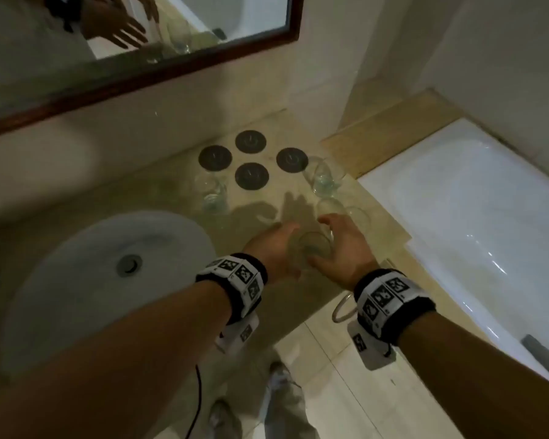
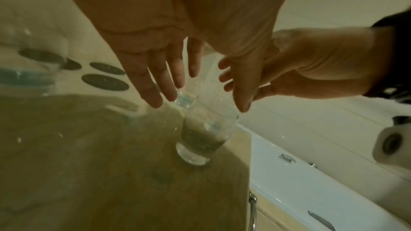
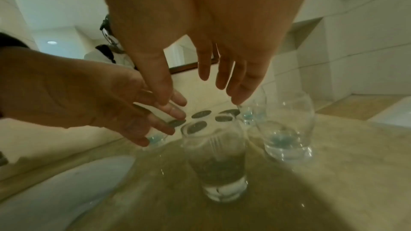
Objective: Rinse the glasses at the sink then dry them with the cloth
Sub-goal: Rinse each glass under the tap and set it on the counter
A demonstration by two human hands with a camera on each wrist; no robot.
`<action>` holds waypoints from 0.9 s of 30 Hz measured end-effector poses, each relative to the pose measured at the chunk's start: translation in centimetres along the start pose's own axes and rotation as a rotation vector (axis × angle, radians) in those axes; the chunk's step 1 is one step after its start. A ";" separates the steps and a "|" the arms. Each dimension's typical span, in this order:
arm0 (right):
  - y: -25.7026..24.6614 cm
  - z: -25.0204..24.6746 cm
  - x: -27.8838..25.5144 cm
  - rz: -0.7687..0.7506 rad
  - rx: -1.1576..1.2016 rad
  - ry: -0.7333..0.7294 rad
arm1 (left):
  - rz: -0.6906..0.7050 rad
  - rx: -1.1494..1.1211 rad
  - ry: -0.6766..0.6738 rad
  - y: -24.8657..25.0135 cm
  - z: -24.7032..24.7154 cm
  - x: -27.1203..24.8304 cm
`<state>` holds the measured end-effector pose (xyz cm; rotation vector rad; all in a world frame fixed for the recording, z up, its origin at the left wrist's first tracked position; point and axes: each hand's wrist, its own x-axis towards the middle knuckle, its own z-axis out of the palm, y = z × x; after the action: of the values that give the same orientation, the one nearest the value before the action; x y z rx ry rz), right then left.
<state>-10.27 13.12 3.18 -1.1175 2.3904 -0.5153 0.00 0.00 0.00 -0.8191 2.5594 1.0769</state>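
Head view: four coasters [image 1: 251,176], four glasses [image 1: 313,247], both hands open.

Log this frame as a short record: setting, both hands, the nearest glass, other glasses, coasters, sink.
setting: bathroom counter under a mirror
left hand: open, fingers straight, beside the nearest glass, not gripping
right hand: open, on its other side, not gripping
nearest glass: upright on the counter between the hands
other glasses: several standing behind it, exact count unclear
coasters: four dark round ones, bare
sink: left of the hands
cloth: not seen
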 end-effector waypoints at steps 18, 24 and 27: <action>3.3 4.4 3.5 -0.086 0.091 -0.093 | -0.085 -0.244 0.163 -2.1 3.7 2.2; -3.6 3.4 4.4 -0.258 0.081 -0.176 | -0.132 -0.331 0.362 -5.6 -0.7 -3.1; -8.2 4.1 4.8 -0.328 0.111 -0.240 | -0.146 -0.426 0.444 -8.6 -3.0 -6.5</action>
<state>-5.70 3.83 2.76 -1.4412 1.9619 -0.5759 10.24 -4.42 -0.17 -1.4715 2.5767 1.5675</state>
